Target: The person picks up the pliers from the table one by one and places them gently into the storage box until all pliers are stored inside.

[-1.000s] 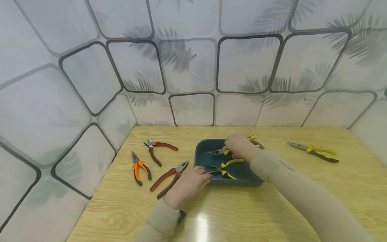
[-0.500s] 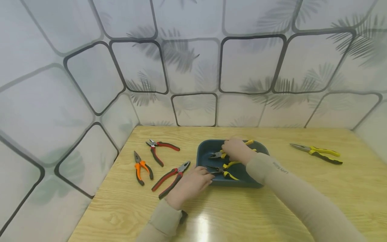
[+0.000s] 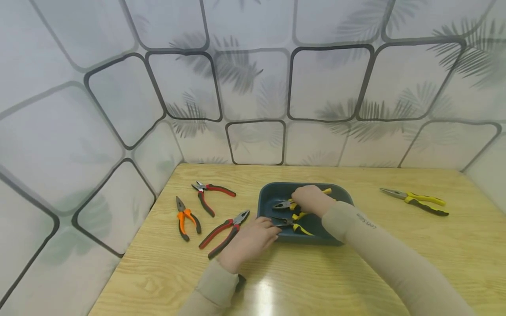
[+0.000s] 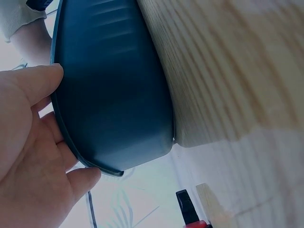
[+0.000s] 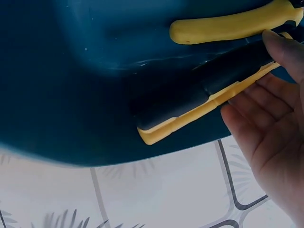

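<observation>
A dark blue plastic tray [image 3: 269, 189] sits on the wooden table. My left hand [image 3: 253, 239] grips its rim at the near left corner; in the left wrist view the thumb [image 4: 45, 78] lies on the outer side and fingers reach behind the rim. Inside the tray, my right hand [image 3: 312, 199] holds yellow-and-black combination pliers [image 3: 282, 205] by the handles. In the right wrist view the thumb is on top of the held handle [image 5: 190, 102] and fingers are beneath. A second pair of yellow-handled pliers [image 3: 302, 229] lies nearer the front of the tray, its handles spread.
Left of the tray lie red-and-black diagonal cutters [image 3: 201, 188], orange long-nose pliers [image 3: 183, 216] and large red-and-black combination pliers [image 3: 227, 230]. Yellow-and-black long-nose pliers [image 3: 415, 201] rest at the right. A patterned wall [image 3: 253, 87] stands behind the table [image 3: 296, 281].
My right hand has moved the held pliers slightly left and lower within the tray. The left hand keeps its place on the rim. The head view has shifted a little.
</observation>
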Demonstrator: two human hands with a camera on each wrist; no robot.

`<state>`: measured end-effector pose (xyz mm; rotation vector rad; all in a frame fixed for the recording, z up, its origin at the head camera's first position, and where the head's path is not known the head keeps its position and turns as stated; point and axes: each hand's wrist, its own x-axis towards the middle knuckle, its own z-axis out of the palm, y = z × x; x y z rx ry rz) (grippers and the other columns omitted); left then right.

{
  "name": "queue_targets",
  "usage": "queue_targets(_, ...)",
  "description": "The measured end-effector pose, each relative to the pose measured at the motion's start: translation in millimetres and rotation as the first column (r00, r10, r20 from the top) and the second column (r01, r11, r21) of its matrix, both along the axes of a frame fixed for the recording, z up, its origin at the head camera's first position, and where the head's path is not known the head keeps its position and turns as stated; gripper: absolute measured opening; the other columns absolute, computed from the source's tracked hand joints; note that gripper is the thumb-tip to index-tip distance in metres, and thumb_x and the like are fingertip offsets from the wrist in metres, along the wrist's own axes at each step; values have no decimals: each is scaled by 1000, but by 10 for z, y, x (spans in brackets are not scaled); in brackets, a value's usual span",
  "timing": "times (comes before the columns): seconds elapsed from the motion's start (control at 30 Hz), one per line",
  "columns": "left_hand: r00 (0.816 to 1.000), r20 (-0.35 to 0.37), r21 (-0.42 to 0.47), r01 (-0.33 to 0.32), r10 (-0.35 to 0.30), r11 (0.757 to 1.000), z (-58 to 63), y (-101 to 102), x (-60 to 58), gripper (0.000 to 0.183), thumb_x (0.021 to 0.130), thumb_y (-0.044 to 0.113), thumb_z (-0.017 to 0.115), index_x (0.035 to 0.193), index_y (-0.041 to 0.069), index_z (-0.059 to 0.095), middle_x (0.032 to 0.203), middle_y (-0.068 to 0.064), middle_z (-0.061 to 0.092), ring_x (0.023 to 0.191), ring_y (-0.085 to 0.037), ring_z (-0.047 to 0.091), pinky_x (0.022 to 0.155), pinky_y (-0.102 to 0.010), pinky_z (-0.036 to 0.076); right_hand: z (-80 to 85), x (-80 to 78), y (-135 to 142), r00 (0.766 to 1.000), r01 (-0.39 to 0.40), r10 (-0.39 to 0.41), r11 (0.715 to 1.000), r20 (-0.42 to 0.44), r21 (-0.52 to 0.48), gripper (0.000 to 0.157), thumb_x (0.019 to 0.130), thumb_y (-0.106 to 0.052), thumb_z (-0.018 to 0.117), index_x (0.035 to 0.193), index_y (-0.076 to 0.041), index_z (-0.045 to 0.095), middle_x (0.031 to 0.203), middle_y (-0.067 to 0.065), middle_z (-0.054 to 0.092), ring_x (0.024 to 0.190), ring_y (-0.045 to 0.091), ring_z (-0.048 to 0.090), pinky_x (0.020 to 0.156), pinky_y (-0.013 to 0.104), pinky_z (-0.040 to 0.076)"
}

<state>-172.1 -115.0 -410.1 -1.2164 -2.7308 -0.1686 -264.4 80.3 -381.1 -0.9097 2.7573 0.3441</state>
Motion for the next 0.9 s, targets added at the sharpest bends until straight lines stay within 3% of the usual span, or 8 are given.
queue_targets(0.3,1000,9,-15,-7,7,1000,-25,8,-9,23,91,25,51,109,17,63,106,2,60,108,-17,47,96,-43,33,20,31,39,993,24,-21,999,115,-28,7,78,-4,66,82,-6,60,82,6,60,75,21,57,70,36,49)
queue_targets(0.57,1000,11,-25,-1,1,1000,-10,16,-1,24,92,26,49,109,17,63,106,2,60,108,-17,47,96,-43,33,-26,-6,97,974,82,-72,996,216,-37,5,83,-4,60,81,-9,59,81,3,59,74,18,54,69,35,45)
queue_targets(0.9,1000,-16,5,19,-19,1000,-1,-4,-11,22,90,24,52,107,16,64,103,1,61,105,-18,49,95,-39,36,-26,-29,89,987,62,-61,998,151,-4,7,82,-4,59,83,-9,64,85,4,62,76,19,56,72,38,47)
